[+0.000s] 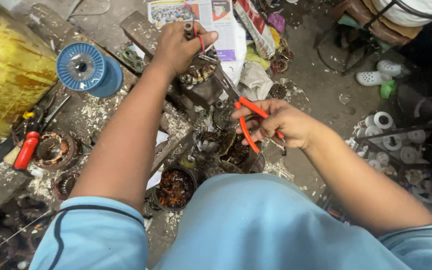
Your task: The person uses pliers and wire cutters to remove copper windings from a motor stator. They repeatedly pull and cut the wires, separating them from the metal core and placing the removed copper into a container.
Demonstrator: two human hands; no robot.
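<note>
Left hand [178,47] clamped round the top of the motor stator [201,75] on the wood block [141,30], holding it steady. Right hand [281,122] closed on the orange-handled pliers [246,125], jaws aimed at the stator, tips hidden. Looks mid-job to us: scrap copper already in the tin [175,187], windings still in the core.

Light blue short-sleeved shirt, dark piping at sleeve seam; forearms bare.
</note>
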